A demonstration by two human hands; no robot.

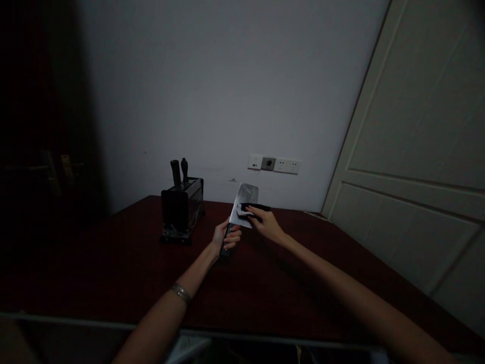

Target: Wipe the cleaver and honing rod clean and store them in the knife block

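Note:
My left hand [226,237] is wrapped round the black handle of a cleaver [248,193], whose broad metal blade points up and away from me above the table. Against the face of the blade, my right hand [268,224] presses a dark cloth [261,207] with a pale patch showing at its left end. The thumb and fingers pinch the cloth near the middle of the blade. In the dim light the cloth's exact shape is hard to make out.
A knife block [182,207] with two dark handles sticking up stands on the dark red table [125,273], left of my hands. Behind it is a pale wall with sockets [286,166]. A panelled door [409,167] rises on the right.

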